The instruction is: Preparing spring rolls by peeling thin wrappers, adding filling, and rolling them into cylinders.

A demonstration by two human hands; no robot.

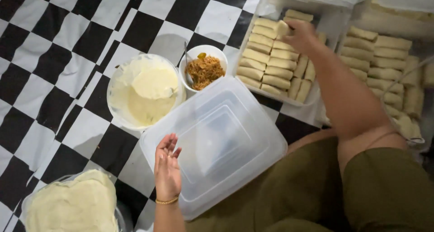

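From the head camera, the right hand (pixel 300 35) reaches out over a clear tray (pixel 253 33) packed with rows of pale rolled pastries, and its fingers pinch one roll (pixel 283 28) at the tray's far end, so the roll sits at the fingertips, touching the neighbouring rolls (pixel 266 62) that lie just below the hand. The left hand (pixel 167 166) hovers open, palm turned up and fingers loosely spread, holding nothing; it hangs at the near left edge of an upturned clear plastic lid (pixel 217 141), which lies between the two hands. Well apart from the pinched roll, beyond the left hand's fingertips, stands a white bowl of pale batter (pixel 144 92), and just to the right of that a smaller white bowl of orange-brown shredded filling (pixel 204 69) with a spoon (pixel 187 62) leaning in it. Below and left of the left wrist sits a stack of thin pale wrappers (pixel 72 205). To the right of the right forearm a second tray (pixel 389 64) holds more rolls.
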